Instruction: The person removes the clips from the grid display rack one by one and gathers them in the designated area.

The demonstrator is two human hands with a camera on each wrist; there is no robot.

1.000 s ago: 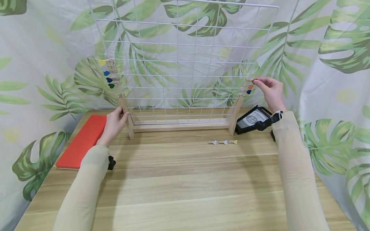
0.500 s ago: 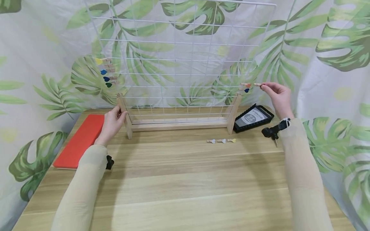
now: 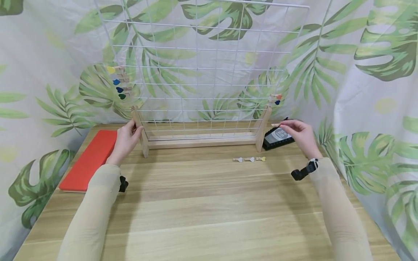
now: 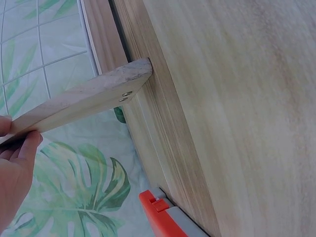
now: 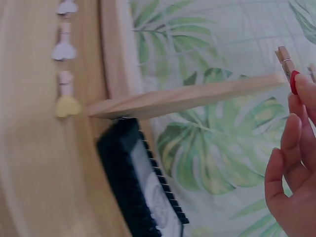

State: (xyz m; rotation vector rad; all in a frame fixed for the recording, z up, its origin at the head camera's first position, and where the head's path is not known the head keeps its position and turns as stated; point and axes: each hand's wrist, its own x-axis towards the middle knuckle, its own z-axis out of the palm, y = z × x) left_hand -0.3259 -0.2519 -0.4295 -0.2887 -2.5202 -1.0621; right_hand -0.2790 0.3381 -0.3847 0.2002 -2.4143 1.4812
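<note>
A white wire grid panel (image 3: 202, 69) stands in a wooden stand (image 3: 202, 142) at the back of the table. My left hand (image 3: 133, 127) grips the stand's left post (image 3: 137, 121); the left wrist view shows the fingers (image 4: 17, 158) under that wooden post (image 4: 84, 101). My right hand (image 3: 282, 125) pinches a small wooden clip (image 3: 276, 125) low beside the right post (image 3: 265, 123). In the right wrist view that clip (image 5: 285, 63) has a red heart. Two clips, orange (image 3: 277, 96) and blue (image 3: 277, 102), hang on the grid's right edge. Several coloured clips (image 3: 118, 82) hang on its left edge.
Three clips (image 3: 249, 159) lie in a row on the table in front of the stand, also seen as clips (image 5: 64, 49) in the right wrist view. A black device (image 3: 277, 138) lies behind my right hand. A red case (image 3: 89, 159) lies at the left. Leaf-print cloth surrounds the table.
My right hand pulled the top clip off the grid's right edge and brought it down beside the right post. The left hand stayed on the left post.
</note>
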